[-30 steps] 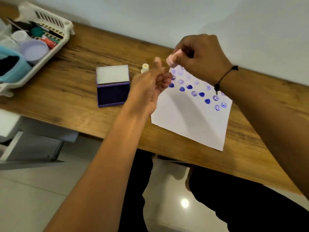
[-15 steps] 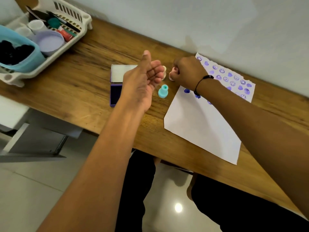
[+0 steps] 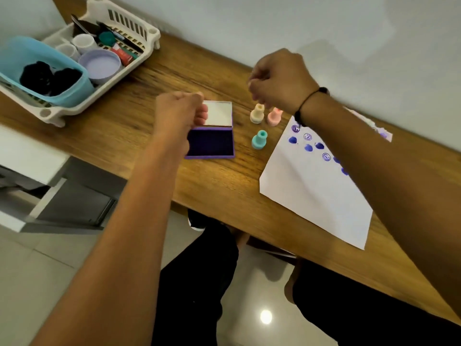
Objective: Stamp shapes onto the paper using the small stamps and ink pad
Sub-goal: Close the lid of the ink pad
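Observation:
An open purple ink pad (image 3: 211, 143) lies on the wooden table (image 3: 224, 186), its lid tipped back. Right of it stand three small stamps: a cream one (image 3: 257, 113), a pink one (image 3: 274, 116) and a teal one (image 3: 259, 139). The white paper (image 3: 309, 193) with blue hearts and smiley rings lies further right, partly under my right arm. My left hand (image 3: 178, 113) is closed into a fist over the pad's left edge, nothing visible in it. My right hand (image 3: 279, 81) hovers fisted above the cream and pink stamps, apart from them.
A white slotted basket (image 3: 132, 23) at the far left holds a blue tub, cups, a lilac lid and pens. The wall runs close behind the table. My dark-trousered legs and the tiled floor show below the table's front edge.
My right hand has set the pink stamp down beside the cream one and risen off it. My left hand has curled from loosely open into a fist. The camera view has shifted left.

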### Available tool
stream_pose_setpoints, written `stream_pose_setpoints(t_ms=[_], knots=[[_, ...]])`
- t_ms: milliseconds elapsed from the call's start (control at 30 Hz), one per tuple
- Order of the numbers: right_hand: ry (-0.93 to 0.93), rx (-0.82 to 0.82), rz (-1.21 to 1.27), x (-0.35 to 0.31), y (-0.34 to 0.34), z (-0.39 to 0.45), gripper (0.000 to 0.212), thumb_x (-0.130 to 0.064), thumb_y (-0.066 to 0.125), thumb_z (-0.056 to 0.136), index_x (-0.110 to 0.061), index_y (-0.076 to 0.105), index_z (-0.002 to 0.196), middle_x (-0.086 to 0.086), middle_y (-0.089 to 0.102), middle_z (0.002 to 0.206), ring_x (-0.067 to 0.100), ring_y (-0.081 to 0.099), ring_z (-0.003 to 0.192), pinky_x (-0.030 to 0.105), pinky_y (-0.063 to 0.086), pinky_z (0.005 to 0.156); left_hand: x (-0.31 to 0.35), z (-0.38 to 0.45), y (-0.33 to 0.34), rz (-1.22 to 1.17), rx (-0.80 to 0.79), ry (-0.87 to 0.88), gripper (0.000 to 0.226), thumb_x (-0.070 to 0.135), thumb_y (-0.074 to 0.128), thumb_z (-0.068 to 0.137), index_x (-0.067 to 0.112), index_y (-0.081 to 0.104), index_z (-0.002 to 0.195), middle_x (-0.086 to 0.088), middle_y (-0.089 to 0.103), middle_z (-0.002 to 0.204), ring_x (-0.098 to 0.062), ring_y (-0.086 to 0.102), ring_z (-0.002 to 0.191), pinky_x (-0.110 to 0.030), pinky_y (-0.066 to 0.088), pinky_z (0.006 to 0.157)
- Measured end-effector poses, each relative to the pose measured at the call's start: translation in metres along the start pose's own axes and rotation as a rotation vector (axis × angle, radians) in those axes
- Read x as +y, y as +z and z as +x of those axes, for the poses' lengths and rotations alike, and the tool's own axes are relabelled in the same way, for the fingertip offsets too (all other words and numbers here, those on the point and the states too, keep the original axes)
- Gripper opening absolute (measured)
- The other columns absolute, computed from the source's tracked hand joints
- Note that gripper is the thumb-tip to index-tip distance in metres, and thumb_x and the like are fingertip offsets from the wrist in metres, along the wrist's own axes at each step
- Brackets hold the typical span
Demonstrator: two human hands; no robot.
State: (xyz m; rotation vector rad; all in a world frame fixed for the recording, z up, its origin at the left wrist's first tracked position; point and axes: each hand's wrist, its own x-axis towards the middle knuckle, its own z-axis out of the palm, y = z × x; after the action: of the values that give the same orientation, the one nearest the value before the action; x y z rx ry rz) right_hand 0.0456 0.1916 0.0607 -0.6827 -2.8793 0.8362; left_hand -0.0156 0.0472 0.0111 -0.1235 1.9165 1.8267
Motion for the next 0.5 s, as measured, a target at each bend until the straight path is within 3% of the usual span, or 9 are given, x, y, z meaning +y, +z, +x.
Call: stream_pose_setpoints(t_ms=[67,167,233,267,300,367,433,500], knots=[[0.020,-0.084,0.001,-0.014,0.013,0.003,0.018,-0.006,0.054,0.087,-0.001,0.069,0.096,0.016,0.070,0.095,0.024,0.064,0.080,0.033,0.058,0.080,0.000,0.016,-0.012,0.225,0.056,0.058,0.010,0.008,0.057,0.082,0.008,0.060,0.073,-0.006,0.060,0.068,-0.014,0.056,0.060,-0.022,0.049,0.055],[0.044,-0.129,-0.098,-0.024,0.035,0.011,0.020,-0.003,0.052,0.087,-0.001,0.069,0.096,0.014,0.071,0.099,0.026,0.068,0.089,0.038,0.058,0.086,-0.002,0.036,-0.023,0.613,0.153,0.125,0.011,0.005,0.054,0.081,0.009,0.063,0.076,-0.006,0.060,0.075,-0.019,0.059,0.078,-0.032,0.053,0.073],[0.058,-0.110,-0.192,-0.026,0.045,0.016,0.018,0.001,0.050,0.085,-0.001,0.068,0.088,0.014,0.069,0.092,0.028,0.065,0.084,0.032,0.057,0.074,-0.002,0.044,-0.025,0.765,0.161,0.143,0.011,0.007,0.056,0.083,0.008,0.063,0.075,-0.004,0.059,0.074,-0.020,0.060,0.083,-0.031,0.052,0.076],[0.065,-0.099,-0.247,-0.026,0.049,0.017,0.018,0.003,0.049,0.085,-0.002,0.062,0.075,0.012,0.064,0.080,0.026,0.060,0.072,0.028,0.052,0.061,-0.003,0.048,-0.025,0.805,0.154,0.141,0.009,0.008,0.057,0.083,0.005,0.065,0.080,-0.007,0.063,0.080,-0.022,0.062,0.087,-0.032,0.053,0.079],[0.077,-0.086,-0.294,-0.026,0.054,0.018,0.026,0.005,0.048,0.085,-0.005,0.051,0.061,0.009,0.053,0.068,0.021,0.050,0.059,0.025,0.042,0.049,-0.004,0.051,-0.026,0.831,0.150,0.136,0.014,0.010,0.058,0.084,0.001,0.067,0.088,-0.012,0.067,0.090,-0.025,0.064,0.092,-0.035,0.054,0.084],[0.088,-0.062,-0.344,-0.025,0.061,0.019,0.037,0.006,0.047,0.085,-0.008,0.033,0.054,0.007,0.041,0.064,0.016,0.036,0.052,0.023,0.028,0.044,-0.004,0.056,-0.024,0.861,0.136,0.131,0.023,0.013,0.058,0.084,-0.002,0.067,0.099,-0.018,0.068,0.105,-0.029,0.064,0.100,-0.040,0.053,0.089],[0.095,-0.023,-0.344,-0.024,0.068,0.021,0.030,0.004,0.047,0.087,-0.005,0.038,0.060,0.008,0.044,0.072,0.021,0.044,0.062,0.027,0.036,0.055,-0.004,0.059,-0.020,0.876,0.107,0.152,0.024,0.013,0.059,0.083,-0.003,0.067,0.100,-0.020,0.067,0.108,-0.031,0.065,0.099,-0.042,0.054,0.089],[0.110,0.016,-0.304,-0.023,0.073,0.026,0.016,0.003,0.047,0.089,-0.004,0.058,0.080,0.008,0.046,0.077,0.022,0.046,0.073,0.026,0.037,0.065,-0.005,0.061,-0.015,0.895,0.093,0.167,0.019,0.011,0.060,0.083,-0.002,0.066,0.094,-0.020,0.067,0.108,-0.031,0.064,0.100,-0.040,0.054,0.087]])
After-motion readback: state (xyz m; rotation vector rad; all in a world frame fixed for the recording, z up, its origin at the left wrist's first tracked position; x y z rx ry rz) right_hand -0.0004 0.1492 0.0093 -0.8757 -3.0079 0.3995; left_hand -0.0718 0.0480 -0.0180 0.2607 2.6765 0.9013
